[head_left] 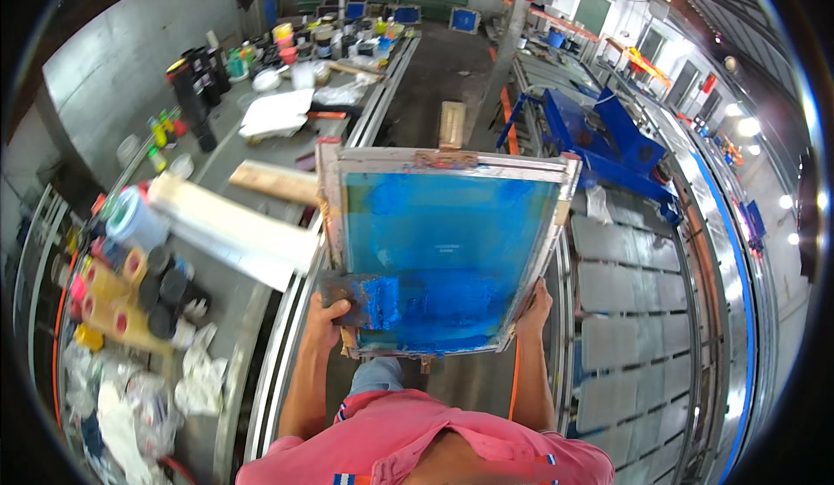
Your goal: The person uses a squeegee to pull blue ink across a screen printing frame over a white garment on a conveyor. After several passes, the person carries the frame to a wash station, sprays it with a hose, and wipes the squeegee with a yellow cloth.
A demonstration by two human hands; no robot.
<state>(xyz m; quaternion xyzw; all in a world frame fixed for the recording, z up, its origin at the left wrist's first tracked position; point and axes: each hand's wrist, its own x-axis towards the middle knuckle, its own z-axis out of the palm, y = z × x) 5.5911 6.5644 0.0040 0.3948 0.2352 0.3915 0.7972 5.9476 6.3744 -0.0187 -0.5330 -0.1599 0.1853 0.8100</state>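
Note:
Before my body I carry a silk-screen printing frame (569, 181), its pale, stained border around a mesh (408, 224) smeared with blue ink. The thickest ink lies across the part nearest me. My left hand (328, 318) is closed at the frame's near left side, its thumb over a dark, flat ink scraper (347, 290). Blue ink coats the scraper's right end, which lies over the mesh. At the near right side, my right hand (534, 307) grips the border; its fingers are partly hidden by the frame. A wooden handle (452, 125) projects from the far edge.
The left bench (217, 159) bears ink tubs, bottles, a wooden board (274, 183), white sheets (276, 113) and plastic bags (152, 415). To the right stand a blue metal machine (599, 138) and a long table with grey panels (630, 337). More screens (465, 20) lean far off.

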